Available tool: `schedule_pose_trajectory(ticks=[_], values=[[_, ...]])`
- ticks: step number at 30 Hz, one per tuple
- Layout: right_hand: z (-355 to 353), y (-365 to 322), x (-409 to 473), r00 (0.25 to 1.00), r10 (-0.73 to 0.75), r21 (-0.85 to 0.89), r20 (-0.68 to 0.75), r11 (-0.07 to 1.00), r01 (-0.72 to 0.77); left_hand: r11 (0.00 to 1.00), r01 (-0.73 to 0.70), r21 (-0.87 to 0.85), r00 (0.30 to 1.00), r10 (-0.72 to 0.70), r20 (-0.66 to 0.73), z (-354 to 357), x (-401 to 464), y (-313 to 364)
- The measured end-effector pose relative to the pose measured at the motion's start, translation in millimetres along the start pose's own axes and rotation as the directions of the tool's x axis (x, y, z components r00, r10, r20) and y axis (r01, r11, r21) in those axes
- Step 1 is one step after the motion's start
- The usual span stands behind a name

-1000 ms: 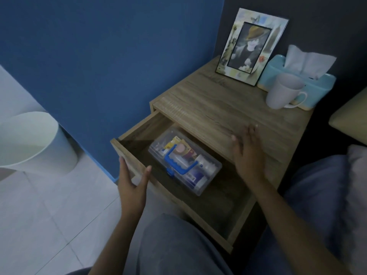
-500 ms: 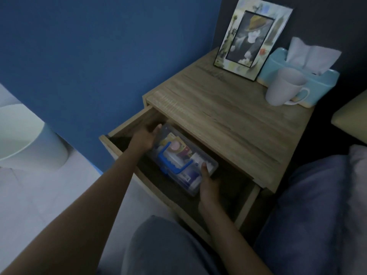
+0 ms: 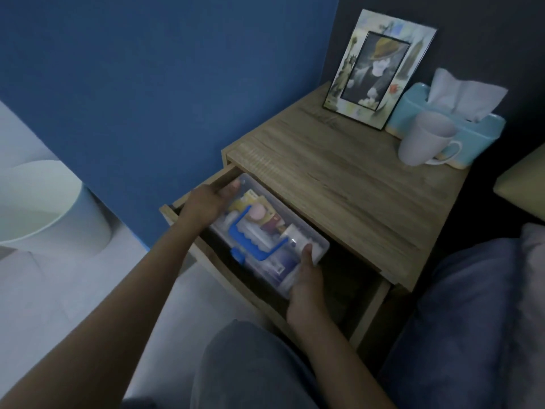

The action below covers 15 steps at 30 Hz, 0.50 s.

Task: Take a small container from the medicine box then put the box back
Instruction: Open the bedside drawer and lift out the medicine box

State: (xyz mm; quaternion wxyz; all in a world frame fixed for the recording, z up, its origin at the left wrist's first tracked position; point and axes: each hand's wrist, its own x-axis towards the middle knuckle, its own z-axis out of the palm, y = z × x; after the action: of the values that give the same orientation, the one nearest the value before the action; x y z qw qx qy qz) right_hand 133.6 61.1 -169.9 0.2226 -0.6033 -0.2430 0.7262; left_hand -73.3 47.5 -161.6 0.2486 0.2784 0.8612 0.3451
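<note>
The wooden counter (image 3: 339,184) sits in the corner against a blue wall (image 3: 162,84); up top there's a picture frame (image 3: 380,75) leaning upright at the back, a light blue tissue box (image 3: 477,134) just beside it with a tissue poking out, and a white mug (image 3: 424,143) right in front of the box; a pale bin (image 3: 44,208) stands on the floor off to the left.

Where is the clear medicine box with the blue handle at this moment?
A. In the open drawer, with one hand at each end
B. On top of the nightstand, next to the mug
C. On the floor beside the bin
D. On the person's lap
A: the medicine box sits in the open drawer, with the left hand at its far end and the right hand at its near end.
</note>
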Motion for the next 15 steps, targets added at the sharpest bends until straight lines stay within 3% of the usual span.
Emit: schedule_pose_trajectory(ticks=[4, 9, 15], values=[[5, -20, -32, 0.993, -0.009, -0.007, 0.12, 1.0, 0.01, 0.995, -0.098, -0.02, 0.993, 0.097, -0.068, -41, -19, 24], [5, -80, -57, 0.965, -0.175, -0.085, 0.195, 0.977, 0.195, 0.989, -0.11, -0.099, 0.986, 0.096, -0.139, -78, -29, 70], [2, -182, -33, 0.919, -0.343, -0.235, 0.193, 0.894, 0.383, 0.981, -0.086, -0.176, 0.991, 0.066, -0.116, -53, -7, 120]])
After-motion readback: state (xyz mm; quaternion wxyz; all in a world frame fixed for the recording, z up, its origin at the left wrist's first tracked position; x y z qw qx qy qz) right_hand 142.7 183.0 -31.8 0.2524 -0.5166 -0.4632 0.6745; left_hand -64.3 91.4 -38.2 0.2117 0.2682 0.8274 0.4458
